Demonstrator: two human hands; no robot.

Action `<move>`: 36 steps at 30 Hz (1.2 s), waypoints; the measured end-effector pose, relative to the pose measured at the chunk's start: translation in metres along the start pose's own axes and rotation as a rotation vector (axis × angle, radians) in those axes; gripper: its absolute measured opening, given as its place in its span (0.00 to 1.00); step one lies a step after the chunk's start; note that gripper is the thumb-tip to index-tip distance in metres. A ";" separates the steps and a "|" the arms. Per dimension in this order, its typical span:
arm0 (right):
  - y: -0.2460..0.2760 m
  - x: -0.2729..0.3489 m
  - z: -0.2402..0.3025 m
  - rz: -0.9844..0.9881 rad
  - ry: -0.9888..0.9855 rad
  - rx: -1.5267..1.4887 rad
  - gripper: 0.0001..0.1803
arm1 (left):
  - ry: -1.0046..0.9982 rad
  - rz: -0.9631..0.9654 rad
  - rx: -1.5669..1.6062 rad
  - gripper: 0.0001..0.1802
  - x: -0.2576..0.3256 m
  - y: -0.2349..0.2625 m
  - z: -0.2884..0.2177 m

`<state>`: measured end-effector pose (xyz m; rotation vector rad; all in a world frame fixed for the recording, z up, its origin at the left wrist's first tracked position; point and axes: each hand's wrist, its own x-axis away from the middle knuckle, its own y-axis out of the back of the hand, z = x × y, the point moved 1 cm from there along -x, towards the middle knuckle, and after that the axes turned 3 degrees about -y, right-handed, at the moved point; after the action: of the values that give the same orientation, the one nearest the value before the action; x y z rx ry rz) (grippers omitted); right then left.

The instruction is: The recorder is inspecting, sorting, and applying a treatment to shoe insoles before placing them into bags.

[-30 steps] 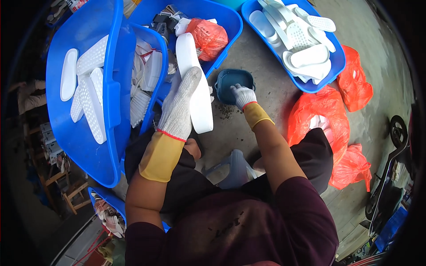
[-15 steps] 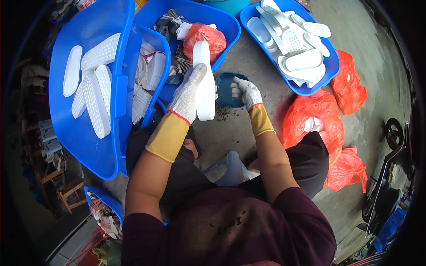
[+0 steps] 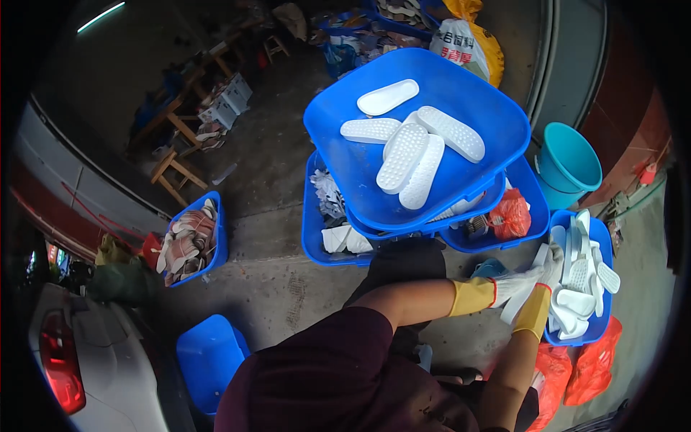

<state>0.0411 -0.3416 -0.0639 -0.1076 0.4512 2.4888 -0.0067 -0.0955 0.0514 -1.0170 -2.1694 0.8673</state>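
Both my hands wear white knit gloves with yellow cuffs and meet at the right of the view. My left hand [image 3: 515, 285] grips a long white shoe sole [image 3: 520, 305] by its middle. My right hand [image 3: 554, 258] holds the sole's upper end. The sole hangs tilted at the left rim of a blue tray [image 3: 577, 339] that is full of white soles [image 3: 584, 288]. A small teal dish [image 3: 490, 268] sits on the floor just left of my left hand.
A big blue tray [image 3: 320, 137] carrying several white insoles [image 3: 412, 148] is stacked on other blue trays ahead. A red bag [image 3: 511, 213] lies in one. Around me are a teal bucket [image 3: 570, 163], red bags [image 3: 592, 369], a tray of shoe pieces [image 3: 193, 245], a blue bin [image 3: 209, 354] and wooden stools [image 3: 173, 173].
My head has turned left, so the trays and hands slid to the right of the view. My right hand left the teal dish and came onto the sole, which moved over to the right tray.
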 end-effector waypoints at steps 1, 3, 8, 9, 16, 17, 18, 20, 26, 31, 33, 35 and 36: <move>-0.054 0.007 0.005 0.120 0.023 -0.061 0.05 | -0.086 -0.107 0.000 0.31 0.008 0.029 -0.001; -0.098 0.009 0.037 0.273 -0.015 -0.126 0.03 | -0.282 -0.085 0.177 0.29 0.004 0.064 0.000; -0.138 0.075 0.096 0.342 0.094 -0.224 0.07 | -0.681 0.270 0.277 0.23 0.001 0.100 -0.026; -0.136 0.094 0.113 0.332 0.034 -0.216 0.08 | -0.622 0.202 0.345 0.18 0.000 0.105 -0.030; -0.108 0.175 0.134 0.252 -0.288 0.055 0.10 | -0.534 -0.370 -0.156 0.19 0.037 0.069 -0.069; -0.115 0.162 0.115 0.236 -0.052 0.181 0.11 | -0.540 -0.329 -0.083 0.22 0.028 0.089 -0.057; -0.110 0.153 0.100 0.177 0.159 0.315 0.12 | -0.531 -0.320 -0.079 0.22 0.030 0.084 -0.055; -0.105 0.135 0.111 0.152 0.035 0.161 0.14 | -0.261 -0.229 -0.281 0.21 0.051 0.071 -0.059; -0.109 0.111 0.138 0.140 0.053 -0.033 0.13 | -0.387 -0.030 -0.256 0.28 0.028 0.060 -0.017; -0.109 0.098 0.156 0.135 0.050 -0.216 0.13 | -0.439 0.058 -0.014 0.27 -0.008 0.087 0.005; -0.109 0.074 0.099 0.214 0.207 -0.338 0.06 | -0.544 0.212 0.286 0.20 -0.039 0.090 0.009; -0.107 0.077 0.084 0.245 0.270 -0.363 0.05 | -0.580 0.583 0.674 0.14 -0.060 0.097 0.004; -0.115 0.097 0.090 0.195 0.182 -0.271 0.09 | -0.529 0.882 0.902 0.13 -0.063 0.109 0.002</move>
<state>0.0307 -0.1699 -0.0301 -0.4190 0.2031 2.7342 0.0727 -0.0932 -0.0457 -1.2947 -1.2501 2.4417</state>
